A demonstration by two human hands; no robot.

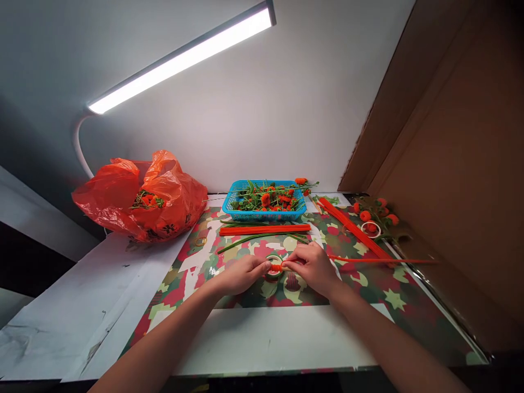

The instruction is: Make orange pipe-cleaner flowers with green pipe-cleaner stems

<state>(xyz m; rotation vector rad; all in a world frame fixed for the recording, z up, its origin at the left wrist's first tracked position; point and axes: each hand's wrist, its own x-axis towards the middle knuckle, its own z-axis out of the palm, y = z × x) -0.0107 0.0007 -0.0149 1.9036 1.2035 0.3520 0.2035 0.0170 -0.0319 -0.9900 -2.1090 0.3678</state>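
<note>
Between my two hands is an orange pipe cleaner (277, 268), its near part wound into a short coil and its long straight tail running out to the right. My left hand (241, 274) pinches the coil's left end between thumb and forefinger. At the other end, my right hand (313, 267) is closed on the pipe cleaner. A roll of tape (273, 277) lies under the coil, partly hidden. Just beyond my hands are a bundle of orange pipe cleaners (265, 230) and green pipe cleaners (245, 240).
A blue basket (264, 215) of orange flowers with green stems stands at the back. To its left sits a red plastic bag (184, 199) with more inside. On the right lie another orange bundle (352, 226), several flowers (365, 216) and a white ring (370, 236). A lamp (184, 57) hangs above.
</note>
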